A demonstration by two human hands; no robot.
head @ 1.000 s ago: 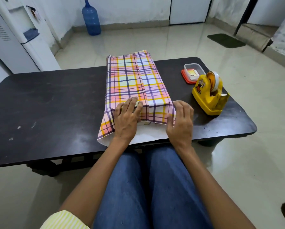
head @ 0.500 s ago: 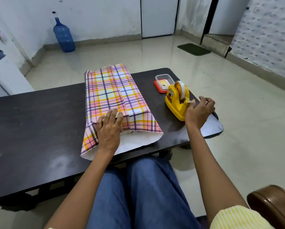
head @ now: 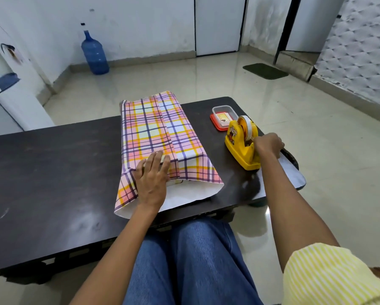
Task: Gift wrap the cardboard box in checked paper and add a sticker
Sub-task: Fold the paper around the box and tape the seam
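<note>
- My left hand [head: 151, 178] lies flat on the near end of a long parcel wrapped in pink, yellow and purple checked paper [head: 156, 130]. Its fingers [head: 156, 160] are straight, slightly spread, and press on the paper beside the overlapping seam along the top.
- The parcel sits in the middle of a dark, glossy rectangular worktop [head: 52, 172], running away from me. The cardboard box is hidden inside the paper.
- The paper's near end is open and unfolded, showing its white underside; it reaches the worktop's near edge.
- My right hand [head: 269, 144] is at the near end of a yellow plastic tape dispenser [head: 239, 148], to the right of the parcel. Its fingers are curled together against the dispenser. I cannot tell whether they pinch tape.
- Just behind the dispenser sits a small clear plastic container with a red lid [head: 223, 116].
- My blue jeans [head: 184, 260] show below the worktop, and a yellow striped sleeve [head: 329, 274] covers my right upper arm.
- On the tiled floor beyond stand a blue water bottle [head: 94, 54], a white water dispenser [head: 10, 100] and a dark green mat [head: 265, 71].
</note>
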